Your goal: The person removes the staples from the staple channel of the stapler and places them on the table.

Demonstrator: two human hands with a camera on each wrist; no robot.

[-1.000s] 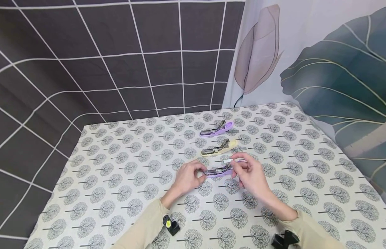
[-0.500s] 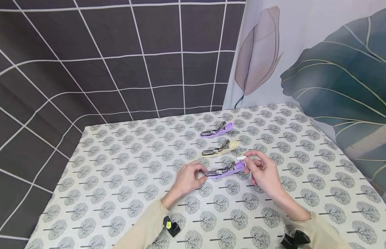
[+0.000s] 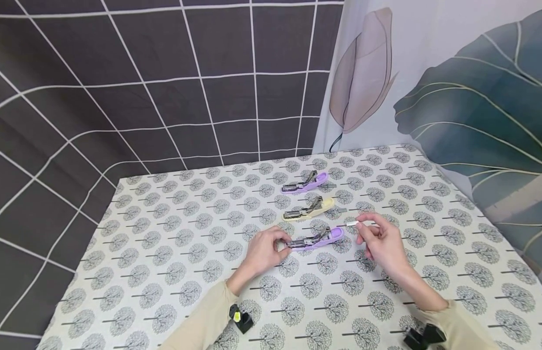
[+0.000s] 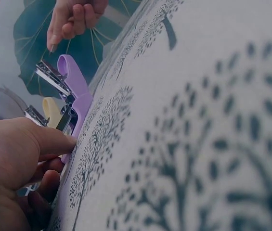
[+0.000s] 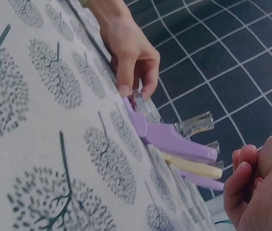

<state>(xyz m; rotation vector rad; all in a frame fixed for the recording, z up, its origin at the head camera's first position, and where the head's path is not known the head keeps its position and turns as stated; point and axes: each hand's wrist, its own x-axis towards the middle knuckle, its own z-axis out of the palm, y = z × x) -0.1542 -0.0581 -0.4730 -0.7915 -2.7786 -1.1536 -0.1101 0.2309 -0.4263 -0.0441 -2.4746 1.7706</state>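
Note:
A purple stapler (image 3: 336, 235) lies nearest me in the head view, its metal magazine and top parts exposed. My left hand (image 3: 263, 249) pinches its left end between thumb and fingers, also seen close up on the purple stapler (image 4: 82, 91) in the left wrist view. To the right of that stapler, my right hand (image 3: 384, 243) holds a small whitish strip of staples (image 3: 351, 223) between thumb and index finger, just past the stapler's rounded purple end. The right wrist view shows the right hand (image 5: 263, 183) with curled fingers, the strip hidden there.
Behind the near stapler lie a yellow stapler (image 3: 326, 204) and another purple stapler (image 3: 319, 181), both opened up. A small grey strip (image 3: 342, 210) rests by the yellow one. A tree-patterned cloth (image 3: 174, 272) covers the table, and a dark gridded curtain (image 3: 157, 97) hangs behind.
My right hand has drawn away rightward from the near purple stapler, carrying the strip of staples and uncovering the stapler's rounded end. The left hand keeps its place on the stapler.

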